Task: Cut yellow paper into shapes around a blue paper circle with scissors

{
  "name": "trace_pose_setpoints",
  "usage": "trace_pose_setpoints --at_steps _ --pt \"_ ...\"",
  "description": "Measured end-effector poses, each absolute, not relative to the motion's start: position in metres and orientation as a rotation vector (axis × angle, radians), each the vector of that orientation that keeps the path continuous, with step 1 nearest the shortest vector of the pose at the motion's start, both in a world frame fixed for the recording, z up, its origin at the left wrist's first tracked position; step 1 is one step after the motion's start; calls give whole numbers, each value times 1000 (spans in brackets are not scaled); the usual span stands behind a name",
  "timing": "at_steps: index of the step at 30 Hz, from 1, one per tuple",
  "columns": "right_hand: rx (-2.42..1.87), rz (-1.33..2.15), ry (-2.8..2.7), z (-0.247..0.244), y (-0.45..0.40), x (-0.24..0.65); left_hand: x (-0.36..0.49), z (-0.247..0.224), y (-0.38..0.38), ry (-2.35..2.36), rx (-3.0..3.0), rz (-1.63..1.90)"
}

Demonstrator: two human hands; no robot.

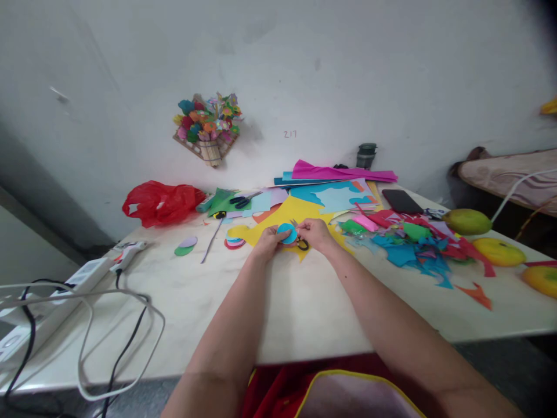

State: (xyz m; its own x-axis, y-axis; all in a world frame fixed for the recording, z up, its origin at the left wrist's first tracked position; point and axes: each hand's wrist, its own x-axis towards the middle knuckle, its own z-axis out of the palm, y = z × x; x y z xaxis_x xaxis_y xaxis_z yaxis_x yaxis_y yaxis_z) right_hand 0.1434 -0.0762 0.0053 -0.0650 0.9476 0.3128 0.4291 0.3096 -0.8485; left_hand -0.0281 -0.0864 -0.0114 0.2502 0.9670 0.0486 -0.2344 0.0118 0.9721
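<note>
A round blue paper disc (286,233) is held up over yellow paper (300,210) at the middle of the table. My left hand (268,240) grips the disc by its left side, thumb on top. On the right, my right hand (314,232) has its fingertips pinched at the disc's right edge. Scissors with dark handles (302,244) lie just below my right fingers, their blades partly hidden behind the disc. Left of my hands, a small stack of coloured paper discs (235,242) rests beside the yellow paper.
Paper scraps (407,249), a phone (402,201) and mangoes (499,252) lie at the right. A red plastic bag (161,203), more scissors (242,200) and two loose discs (186,246) are on the left, with a power strip (82,278) and cables nearer.
</note>
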Motion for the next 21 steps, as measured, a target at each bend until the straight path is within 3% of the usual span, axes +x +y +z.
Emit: trace_pose_setpoints --at_steps 6,13,21 --pt "-1270 754 -1594 7 -79 140 -29 -10 -87 876 1184 1182" --pt "-1270 1042 -1474 16 -90 141 -28 -3 -93 942 1287 1121" --pt "-1227 1027 -1531 16 -91 143 -25 -1 -95 956 1381 983"
